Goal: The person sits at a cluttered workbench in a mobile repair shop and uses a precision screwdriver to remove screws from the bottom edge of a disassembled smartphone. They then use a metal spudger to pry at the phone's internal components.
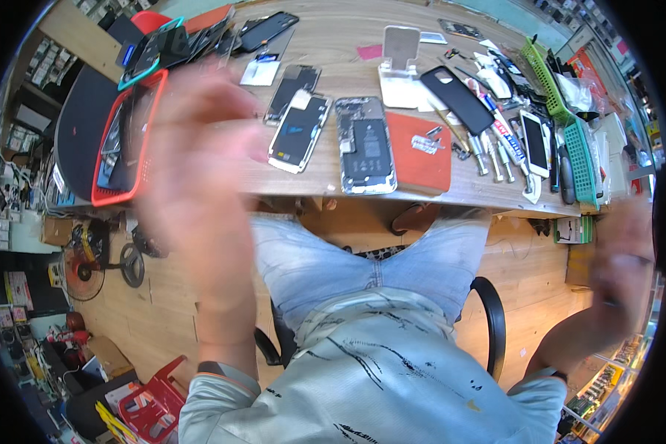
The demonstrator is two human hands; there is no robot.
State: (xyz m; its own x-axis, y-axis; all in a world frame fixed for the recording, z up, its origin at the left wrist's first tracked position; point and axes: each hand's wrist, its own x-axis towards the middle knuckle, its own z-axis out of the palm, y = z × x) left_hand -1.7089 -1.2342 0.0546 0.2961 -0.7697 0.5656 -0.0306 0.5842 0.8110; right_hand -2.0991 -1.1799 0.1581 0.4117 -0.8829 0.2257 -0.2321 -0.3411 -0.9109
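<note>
My left hand [200, 140] is raised over the left part of the wooden table, smeared by motion, beside a red basket [142, 159]. Out at the far right, past the green baskets, my right hand [623, 248] is blurred too. What either holds, if anything, does not show. Near the table's front edge lies an opened smartphone [364, 140] with its black battery exposed. Left of it rests a loose phone screen [301, 135], back side up, with another phone part [288, 95] behind. An orange pad [411, 169] bearing small metal pieces sits to its right.
A white phone stand [401, 55] stands farther back. On the right are a black phone case [459, 100], several screwdrivers [490, 159], a glue tube [508, 140], a white phone [534, 144] and a teal basket [581, 163]. Dark phones and cases [177, 44] pile up at the back left.
</note>
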